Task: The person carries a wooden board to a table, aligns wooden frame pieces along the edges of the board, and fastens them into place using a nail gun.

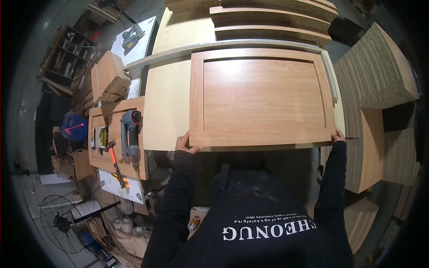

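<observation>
While both hands clamp the near edge, the wooden door panel [261, 98] lies flat on the pale workbench [167, 111], filling the middle of the view toward twelve o'clock. At seven o'clock of the panel, the left hand [185, 144] is curled around the near corner, thumb on top, fingers hidden beneath. At five o'clock, the right hand [338, 134] pinches the other near corner, closed on the frame edge. To handle it well, I'd judge an even grip on both corners matters, keeping the panel level and its far edge square to the grey rail [232, 45] running behind it, so the frame doesn't rack or scrape. Out at nine o'clock, a second framed panel [99, 147] serves as a tray: a grey nail gun [130, 136] and an orange-handled hammer [114, 161] lie on it, and beside them a small yellow-and-black rectangular item [102, 136], too small to identify. Further left sits a blue bag [74, 127] with a red mark. Down at seven o'clock, a white sheet [120, 185] carries a yellow-and-black striped patch. At twelve o'clock, thick boards [272, 18] are stacked; at two o'clock, a tall stack of panels [373, 67] shows its layered edges.
</observation>
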### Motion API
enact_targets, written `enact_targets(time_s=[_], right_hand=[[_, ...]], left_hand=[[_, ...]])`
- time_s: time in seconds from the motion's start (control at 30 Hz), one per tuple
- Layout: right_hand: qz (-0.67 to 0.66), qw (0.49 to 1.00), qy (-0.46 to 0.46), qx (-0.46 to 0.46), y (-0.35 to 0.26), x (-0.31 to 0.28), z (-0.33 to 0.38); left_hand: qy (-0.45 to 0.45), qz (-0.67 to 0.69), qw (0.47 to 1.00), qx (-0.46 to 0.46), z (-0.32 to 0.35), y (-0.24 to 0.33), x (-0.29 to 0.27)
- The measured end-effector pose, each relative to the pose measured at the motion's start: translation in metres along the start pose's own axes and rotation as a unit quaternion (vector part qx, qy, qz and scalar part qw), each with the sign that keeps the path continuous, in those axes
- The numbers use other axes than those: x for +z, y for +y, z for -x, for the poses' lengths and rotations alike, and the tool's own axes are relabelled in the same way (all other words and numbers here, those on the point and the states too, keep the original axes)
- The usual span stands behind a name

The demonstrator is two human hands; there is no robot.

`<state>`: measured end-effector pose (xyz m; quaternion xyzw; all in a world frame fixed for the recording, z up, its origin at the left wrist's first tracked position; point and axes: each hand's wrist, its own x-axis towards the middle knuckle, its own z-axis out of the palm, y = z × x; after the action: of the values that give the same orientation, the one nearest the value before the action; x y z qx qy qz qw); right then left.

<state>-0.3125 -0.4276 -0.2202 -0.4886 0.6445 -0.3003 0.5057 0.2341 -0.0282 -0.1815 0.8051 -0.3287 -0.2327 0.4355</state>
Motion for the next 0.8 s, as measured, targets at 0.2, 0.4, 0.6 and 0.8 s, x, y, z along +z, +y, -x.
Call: enact_targets(time_s=[0.2, 0.4, 0.6, 0.8], right_hand=[[0.103, 0.993, -0.032, -0.048, -0.001, -0.006, 0.009], [0.036, 0.998, 0.008, -0.055, -0.031, 0.035, 0.040], [0.011, 0.999, 0.043, -0.005, -0.053, 0.031, 0.055], [-0.029, 0.999, 0.033, 0.001, -0.043, 0.027, 0.047]], left_hand=[[-0.097, 0.153, 0.983, 0.031, -0.019, 0.012, -0.001], [-0.079, 0.157, 0.984, -0.005, -0.017, -0.026, -0.020], [-0.084, 0.141, 0.986, -0.020, -0.022, -0.013, -0.008], [-0.079, 0.147, 0.985, -0.048, -0.014, 0.004, -0.006]])
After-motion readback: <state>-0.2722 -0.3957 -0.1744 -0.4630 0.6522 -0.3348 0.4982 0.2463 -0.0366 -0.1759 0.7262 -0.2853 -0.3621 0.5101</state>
